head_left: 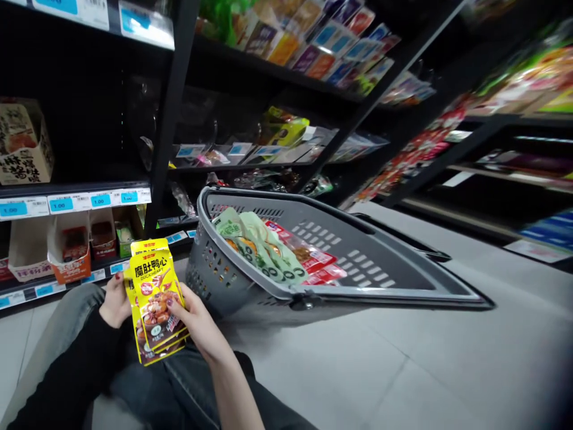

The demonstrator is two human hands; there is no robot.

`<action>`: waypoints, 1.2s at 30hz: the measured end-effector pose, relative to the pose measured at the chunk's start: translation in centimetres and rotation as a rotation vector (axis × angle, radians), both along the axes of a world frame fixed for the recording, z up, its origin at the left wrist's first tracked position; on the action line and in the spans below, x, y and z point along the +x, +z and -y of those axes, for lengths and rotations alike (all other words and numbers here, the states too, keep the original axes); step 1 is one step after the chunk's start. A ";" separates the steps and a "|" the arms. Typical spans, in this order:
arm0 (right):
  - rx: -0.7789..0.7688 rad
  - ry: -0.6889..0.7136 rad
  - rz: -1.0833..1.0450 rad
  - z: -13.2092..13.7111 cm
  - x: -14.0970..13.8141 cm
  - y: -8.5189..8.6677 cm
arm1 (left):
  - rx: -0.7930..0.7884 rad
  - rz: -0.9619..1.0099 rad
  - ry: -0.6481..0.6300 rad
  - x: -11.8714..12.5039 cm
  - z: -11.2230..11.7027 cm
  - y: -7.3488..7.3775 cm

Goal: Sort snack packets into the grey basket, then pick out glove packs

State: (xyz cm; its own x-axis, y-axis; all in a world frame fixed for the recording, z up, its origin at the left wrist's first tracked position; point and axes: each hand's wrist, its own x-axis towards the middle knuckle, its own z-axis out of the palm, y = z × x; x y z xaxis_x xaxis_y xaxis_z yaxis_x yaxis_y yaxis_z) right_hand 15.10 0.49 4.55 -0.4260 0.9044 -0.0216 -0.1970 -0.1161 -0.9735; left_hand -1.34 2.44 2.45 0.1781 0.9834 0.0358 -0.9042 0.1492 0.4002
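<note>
Yellow snack packets (154, 298) upright: fingers of left hand (115, 303) clamped on left edge, right hand (200, 323) on right (thumb front).

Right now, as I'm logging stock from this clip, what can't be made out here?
Head view only.
The yellow packs: the count in the stack, since the front pack covers the rest.
The left hand: its fingers are hidden behind the packs.
The basket: what lies beneath is covered by the green packs and the near wall.
The blurred shelves: labels smeared, unreadable.
The cardboard box: cut off by the left edge.
</note>
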 end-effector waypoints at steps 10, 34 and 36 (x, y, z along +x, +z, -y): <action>-0.100 -0.098 -0.122 -0.3 -3.1 -3.2 | -0.101 0.030 -0.031 0.3 0.0 0.6; 0.241 -0.540 0.195 -0.8 -2.3 -2.6 | -0.186 -0.428 0.238 3.0 -0.1 -1.7; 0.235 -0.530 0.195 -0.8 -2.3 -2.6 | -0.162 -0.456 0.259 3.2 0.1 -1.7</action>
